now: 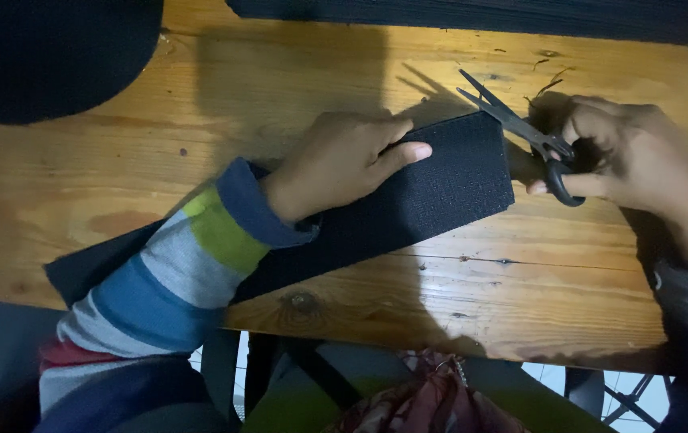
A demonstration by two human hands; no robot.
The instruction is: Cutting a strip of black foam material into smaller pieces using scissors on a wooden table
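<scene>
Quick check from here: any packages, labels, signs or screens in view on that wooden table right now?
None in view. The wooden table bears only a long dark strip of rough foam-like sheet pressed flat by the left hand, and black-handled scissors held open in the right hand.

Left hand (344, 160) flat on black foam strip (440, 184), right hand (641, 152) gripping open scissors (520, 128) on wooden table (520, 281)

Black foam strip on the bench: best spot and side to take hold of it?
Grip the black foam strip mid-length across its narrow width, coming from above on the near long edge. It lies flat and slanted on the wooden table, with the left hand pressing its top. Its right end faces the open scissors in the right hand, so keep clear there.
</scene>
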